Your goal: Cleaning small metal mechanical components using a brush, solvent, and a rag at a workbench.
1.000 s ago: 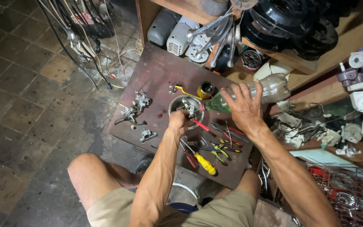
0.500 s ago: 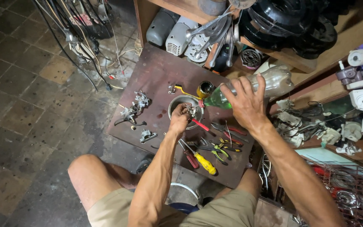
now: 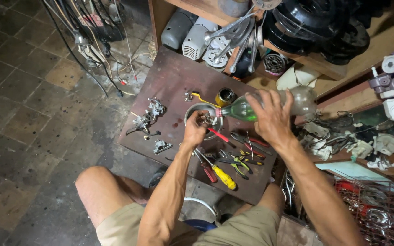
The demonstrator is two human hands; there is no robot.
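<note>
Right hand [image 3: 272,119] fingers gripping tilted plastic bottle [image 3: 270,105], neck toward nine o'clock over metal bowl [image 3: 203,120]; left hand [image 3: 195,132] fingers pinching small part there.

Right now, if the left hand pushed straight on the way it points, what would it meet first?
The left hand already reaches into the metal bowl, on a small metal part. Straight on, it would probably meet the bowl's far rim, then the round tin; depth is unclear.

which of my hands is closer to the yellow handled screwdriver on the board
Left. Your left hand is at the metal bowl, just above the yellow screwdriver. Your right hand holds the plastic bottle, farther up and to the right.
</note>
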